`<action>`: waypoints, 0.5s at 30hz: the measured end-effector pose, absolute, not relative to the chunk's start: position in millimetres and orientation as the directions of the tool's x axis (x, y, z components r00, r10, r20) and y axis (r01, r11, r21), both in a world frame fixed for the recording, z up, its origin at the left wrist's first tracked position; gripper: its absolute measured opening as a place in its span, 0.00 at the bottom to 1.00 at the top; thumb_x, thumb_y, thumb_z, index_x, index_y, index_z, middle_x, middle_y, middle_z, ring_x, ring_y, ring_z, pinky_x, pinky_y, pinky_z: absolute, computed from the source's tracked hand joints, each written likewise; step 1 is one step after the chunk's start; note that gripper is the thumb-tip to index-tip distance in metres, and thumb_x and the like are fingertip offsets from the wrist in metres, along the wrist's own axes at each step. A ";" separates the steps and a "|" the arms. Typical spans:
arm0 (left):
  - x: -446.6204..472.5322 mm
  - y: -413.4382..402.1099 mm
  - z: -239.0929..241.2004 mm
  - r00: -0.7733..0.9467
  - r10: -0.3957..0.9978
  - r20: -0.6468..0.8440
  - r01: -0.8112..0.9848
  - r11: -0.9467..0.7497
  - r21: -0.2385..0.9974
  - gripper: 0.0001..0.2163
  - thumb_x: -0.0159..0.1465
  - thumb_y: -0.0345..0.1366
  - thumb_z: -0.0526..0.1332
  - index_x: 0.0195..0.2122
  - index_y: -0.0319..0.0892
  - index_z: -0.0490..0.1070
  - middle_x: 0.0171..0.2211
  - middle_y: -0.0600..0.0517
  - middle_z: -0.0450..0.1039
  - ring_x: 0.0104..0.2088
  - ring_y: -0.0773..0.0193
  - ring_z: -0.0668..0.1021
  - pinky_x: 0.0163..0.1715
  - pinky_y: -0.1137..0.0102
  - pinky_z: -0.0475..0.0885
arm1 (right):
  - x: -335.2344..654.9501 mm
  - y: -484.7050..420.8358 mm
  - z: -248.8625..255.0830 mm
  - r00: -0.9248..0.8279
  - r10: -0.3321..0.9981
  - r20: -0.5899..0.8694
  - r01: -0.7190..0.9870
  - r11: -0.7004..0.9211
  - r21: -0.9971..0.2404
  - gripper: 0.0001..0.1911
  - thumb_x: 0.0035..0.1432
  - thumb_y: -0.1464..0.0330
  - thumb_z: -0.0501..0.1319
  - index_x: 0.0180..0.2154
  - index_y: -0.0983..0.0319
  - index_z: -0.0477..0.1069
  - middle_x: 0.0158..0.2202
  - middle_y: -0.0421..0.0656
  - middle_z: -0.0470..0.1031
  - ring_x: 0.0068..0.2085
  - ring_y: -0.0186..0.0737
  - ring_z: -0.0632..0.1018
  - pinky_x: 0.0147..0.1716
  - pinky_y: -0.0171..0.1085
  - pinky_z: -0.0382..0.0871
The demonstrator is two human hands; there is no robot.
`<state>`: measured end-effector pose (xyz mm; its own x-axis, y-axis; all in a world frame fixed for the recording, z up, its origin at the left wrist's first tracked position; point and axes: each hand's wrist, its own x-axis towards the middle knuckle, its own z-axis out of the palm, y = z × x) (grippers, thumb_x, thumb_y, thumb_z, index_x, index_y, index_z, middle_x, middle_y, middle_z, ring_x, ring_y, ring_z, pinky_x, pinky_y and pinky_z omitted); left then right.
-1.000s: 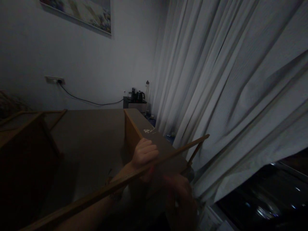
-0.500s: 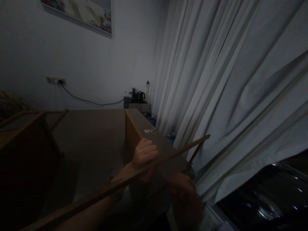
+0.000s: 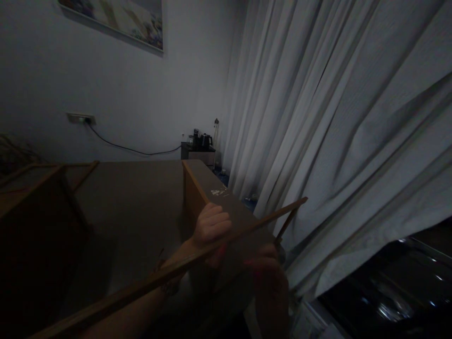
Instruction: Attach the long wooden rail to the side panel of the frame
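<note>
The room is dim. My left hand (image 3: 212, 226) is closed round the upper edge of a brown side panel (image 3: 219, 193) of a wooden cabinet piece that lies open in front of me. A long thin wooden rail (image 3: 148, 282) runs diagonally across, just below that hand. My right hand (image 3: 270, 278) sits lower, in shadow, at the near end of the panel; its fingers look curled against the wood, but what they grip is too dark to make out.
A wide brown board (image 3: 134, 207) lies flat behind the panel. White curtains (image 3: 335, 122) hang at the right. A picture (image 3: 120, 19) and a wall socket with cable (image 3: 81, 118) are on the wall, a kettle (image 3: 205, 140) on a small stand in the corner.
My right hand has shifted slightly up and toward the panel's near end. My left hand and the rail have stayed in place.
</note>
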<state>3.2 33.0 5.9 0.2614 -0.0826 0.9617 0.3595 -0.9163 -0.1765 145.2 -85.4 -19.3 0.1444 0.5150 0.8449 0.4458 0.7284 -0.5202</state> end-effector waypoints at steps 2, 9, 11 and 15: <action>3.4 33.8 5.3 0.262 -0.095 0.960 0.350 -0.918 -0.187 0.24 0.72 0.39 0.42 0.17 0.42 0.54 0.15 0.57 0.51 0.20 0.66 0.57 0.24 0.66 0.51 | 134.4 -85.1 -22.6 0.182 0.619 0.764 0.321 0.697 -0.641 0.16 0.69 0.59 0.52 0.30 0.57 0.69 0.25 0.37 0.65 0.24 0.34 0.70 0.20 0.33 0.66; 2.9 35.8 0.8 0.246 -0.062 0.967 0.317 -0.938 -0.141 0.23 0.72 0.41 0.42 0.18 0.42 0.53 0.16 0.56 0.51 0.21 0.65 0.57 0.25 0.66 0.50 | 96.1 -90.2 -42.0 0.309 0.637 0.707 0.287 0.646 -0.707 0.18 0.72 0.62 0.42 0.40 0.55 0.70 0.21 0.37 0.67 0.18 0.37 0.68 0.19 0.38 0.64; 2.8 35.4 1.8 0.246 -0.070 0.967 0.329 -0.932 -0.151 0.23 0.72 0.38 0.43 0.18 0.42 0.53 0.16 0.57 0.50 0.20 0.66 0.57 0.25 0.66 0.49 | 92.9 -93.6 -41.0 0.319 0.614 0.722 0.345 0.634 -0.692 0.20 0.72 0.66 0.40 0.42 0.56 0.69 0.24 0.39 0.69 0.21 0.37 0.71 0.20 0.37 0.66; 3.8 33.9 5.4 0.228 -0.097 0.969 0.339 -0.925 -0.172 0.22 0.72 0.36 0.44 0.18 0.42 0.52 0.16 0.57 0.50 0.20 0.66 0.56 0.24 0.66 0.51 | 106.4 -98.2 -27.6 0.195 0.558 0.807 0.512 0.643 -0.569 0.17 0.71 0.69 0.44 0.45 0.57 0.71 0.35 0.43 0.76 0.32 0.39 0.76 0.30 0.38 0.69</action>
